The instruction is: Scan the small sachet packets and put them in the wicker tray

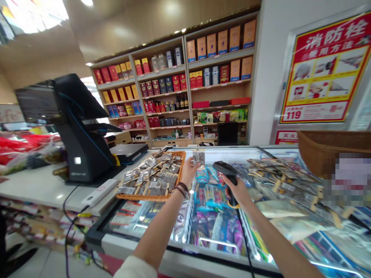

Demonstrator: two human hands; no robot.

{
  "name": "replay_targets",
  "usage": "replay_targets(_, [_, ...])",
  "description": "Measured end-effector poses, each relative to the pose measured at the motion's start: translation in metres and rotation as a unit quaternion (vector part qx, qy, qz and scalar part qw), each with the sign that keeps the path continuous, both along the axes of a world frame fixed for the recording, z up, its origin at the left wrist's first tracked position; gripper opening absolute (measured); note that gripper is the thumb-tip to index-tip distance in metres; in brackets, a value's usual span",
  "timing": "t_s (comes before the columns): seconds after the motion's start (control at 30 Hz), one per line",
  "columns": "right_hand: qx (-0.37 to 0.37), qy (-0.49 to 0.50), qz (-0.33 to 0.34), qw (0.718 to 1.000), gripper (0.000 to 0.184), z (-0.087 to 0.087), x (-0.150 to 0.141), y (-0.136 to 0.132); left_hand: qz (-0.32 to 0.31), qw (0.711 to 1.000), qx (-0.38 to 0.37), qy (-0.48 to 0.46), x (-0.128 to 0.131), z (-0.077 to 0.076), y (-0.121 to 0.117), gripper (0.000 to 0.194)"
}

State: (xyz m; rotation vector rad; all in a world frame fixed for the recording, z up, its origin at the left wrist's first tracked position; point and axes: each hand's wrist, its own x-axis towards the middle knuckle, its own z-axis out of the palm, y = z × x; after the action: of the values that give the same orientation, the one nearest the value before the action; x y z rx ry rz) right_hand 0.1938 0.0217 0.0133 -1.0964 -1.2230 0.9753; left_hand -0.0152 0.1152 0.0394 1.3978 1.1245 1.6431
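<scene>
My left hand (189, 171) is raised over the glass-topped freezer (139, 237) and pinches a small clear snack packet (198, 157) upright between its fingers. Dark bead bracelets ring that wrist. My right hand (236, 191) is wrapped round the handle of a black barcode scanner (226, 168), whose head points left toward the packet. The scanner's cable (245, 247) hangs down along my forearm. Just left of the packet sits an orange wicker tray (179, 154) filled with several similar small packets.
A black cash register with screen (72, 127) stands on the white counter (34, 185) to the left. A brown basket (324, 148) rests on the freezer's right side among loose packets. Shelves of boxed goods (174, 85) line the back wall. A red poster (324, 69) hangs at right.
</scene>
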Motion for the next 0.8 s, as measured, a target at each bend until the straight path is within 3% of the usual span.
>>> replay_targets(0.1, [0.017,0.005,-0.016,1.0,0.06,0.009,0.006,-0.008,-0.066,0.998,0.004,-0.014,0.043,-0.017,0.004,0.031])
replay_targets(0.2, [0.023,-0.018,-0.023,0.999,0.061,0.012,0.012,-0.011,-0.09,0.995,-0.003,-0.043,0.071,-0.04,0.007,0.032])
replay_targets(0.33, [0.026,-0.053,-0.048,0.997,0.059,0.004,0.014,-0.008,-0.072,0.993,0.003,-0.093,0.082,-0.072,0.015,0.032])
replay_targets(0.43, [0.025,-0.076,-0.058,0.995,0.057,-0.001,0.011,-0.007,-0.053,0.993,-0.008,-0.105,0.078,-0.088,0.023,0.036])
replay_targets(0.6, [0.026,-0.121,-0.044,0.991,0.053,0.0,0.006,-0.014,-0.031,0.994,-0.02,-0.101,0.071,-0.095,0.031,0.047])
replay_targets(0.8, [0.024,-0.146,-0.051,0.988,0.049,0.001,0.006,-0.016,-0.018,0.998,0.009,-0.067,0.073,-0.093,0.028,0.032])
